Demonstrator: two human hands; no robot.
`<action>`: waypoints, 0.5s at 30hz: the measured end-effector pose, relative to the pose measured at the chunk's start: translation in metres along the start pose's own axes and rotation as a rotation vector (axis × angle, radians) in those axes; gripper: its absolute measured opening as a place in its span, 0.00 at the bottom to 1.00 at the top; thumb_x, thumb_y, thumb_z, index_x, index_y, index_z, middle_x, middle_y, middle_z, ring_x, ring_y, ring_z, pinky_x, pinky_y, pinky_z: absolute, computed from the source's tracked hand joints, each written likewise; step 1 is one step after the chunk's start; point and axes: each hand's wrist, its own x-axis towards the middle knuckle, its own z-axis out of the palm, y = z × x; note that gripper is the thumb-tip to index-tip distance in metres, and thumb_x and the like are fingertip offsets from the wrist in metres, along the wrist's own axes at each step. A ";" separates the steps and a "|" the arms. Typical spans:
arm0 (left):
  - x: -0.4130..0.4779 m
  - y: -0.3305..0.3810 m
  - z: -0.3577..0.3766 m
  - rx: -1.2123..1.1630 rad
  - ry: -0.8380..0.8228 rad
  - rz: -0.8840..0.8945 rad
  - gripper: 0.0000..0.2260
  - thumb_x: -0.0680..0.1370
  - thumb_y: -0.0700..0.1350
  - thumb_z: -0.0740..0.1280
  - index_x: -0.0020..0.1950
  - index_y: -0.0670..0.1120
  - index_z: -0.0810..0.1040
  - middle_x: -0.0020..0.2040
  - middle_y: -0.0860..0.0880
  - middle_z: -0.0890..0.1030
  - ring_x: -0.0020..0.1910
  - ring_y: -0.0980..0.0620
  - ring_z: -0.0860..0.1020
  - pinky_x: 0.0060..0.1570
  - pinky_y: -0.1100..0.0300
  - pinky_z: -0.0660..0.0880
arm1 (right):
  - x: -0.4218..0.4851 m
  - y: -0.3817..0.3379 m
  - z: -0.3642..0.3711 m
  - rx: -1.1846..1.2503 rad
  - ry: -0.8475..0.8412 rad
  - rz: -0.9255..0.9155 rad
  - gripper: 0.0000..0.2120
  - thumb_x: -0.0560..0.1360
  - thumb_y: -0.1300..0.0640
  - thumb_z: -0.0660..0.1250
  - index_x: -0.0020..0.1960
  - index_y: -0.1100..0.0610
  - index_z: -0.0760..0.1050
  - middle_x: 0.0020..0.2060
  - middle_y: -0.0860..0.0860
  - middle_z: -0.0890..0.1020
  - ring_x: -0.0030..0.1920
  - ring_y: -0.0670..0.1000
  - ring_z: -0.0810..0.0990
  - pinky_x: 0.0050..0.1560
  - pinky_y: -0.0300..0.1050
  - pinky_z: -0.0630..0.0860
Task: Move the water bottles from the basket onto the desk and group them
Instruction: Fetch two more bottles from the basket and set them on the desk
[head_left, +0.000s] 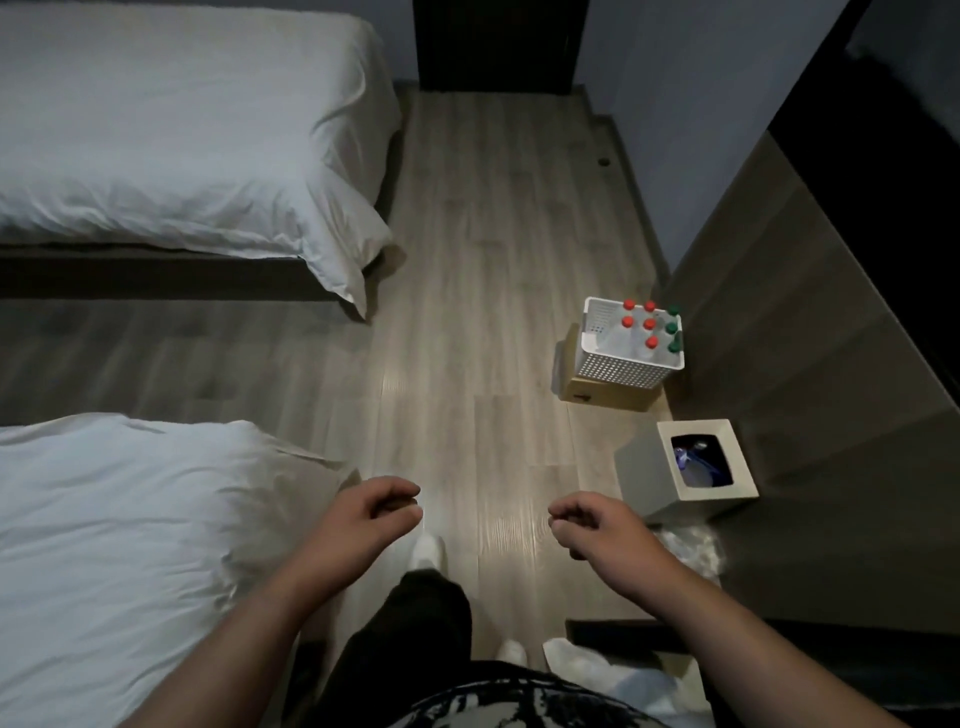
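A white perforated basket (618, 366) stands on a low wooden box (608, 396) on the floor, against the side of the desk (810, 332) at the right. Inside it stand several clear water bottles, some with red caps (649, 324) and some with green caps (671, 328). My left hand (375, 506) and my right hand (592, 522) hang in front of me over the floor, well short of the basket. Both have the fingers curled loosely closed and hold nothing.
A bed with white covers (171, 135) fills the upper left, and a second bed (130, 545) the lower left. A beige bin (691, 470) with rubbish sits on the floor between me and the basket. Wooden floor (467, 312) runs ahead to a dark door (498, 41).
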 end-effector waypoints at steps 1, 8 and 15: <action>0.015 0.006 -0.004 -0.002 -0.006 0.001 0.15 0.68 0.50 0.71 0.54 0.50 0.81 0.50 0.49 0.84 0.50 0.59 0.82 0.55 0.64 0.75 | 0.013 -0.005 -0.002 0.004 0.002 0.005 0.05 0.73 0.59 0.70 0.46 0.50 0.81 0.42 0.48 0.83 0.42 0.46 0.80 0.51 0.47 0.77; 0.139 0.043 -0.053 0.023 -0.079 0.011 0.17 0.64 0.56 0.71 0.51 0.53 0.82 0.47 0.50 0.85 0.48 0.58 0.82 0.56 0.59 0.76 | 0.127 -0.079 -0.024 -0.019 0.047 -0.003 0.05 0.74 0.58 0.69 0.49 0.50 0.80 0.43 0.46 0.82 0.44 0.43 0.80 0.49 0.40 0.75; 0.270 0.117 -0.089 0.115 -0.236 0.069 0.11 0.70 0.50 0.71 0.51 0.52 0.81 0.46 0.49 0.84 0.45 0.58 0.82 0.50 0.65 0.75 | 0.205 -0.132 -0.054 0.089 0.187 0.084 0.06 0.75 0.61 0.70 0.50 0.54 0.80 0.44 0.50 0.83 0.46 0.48 0.81 0.52 0.44 0.76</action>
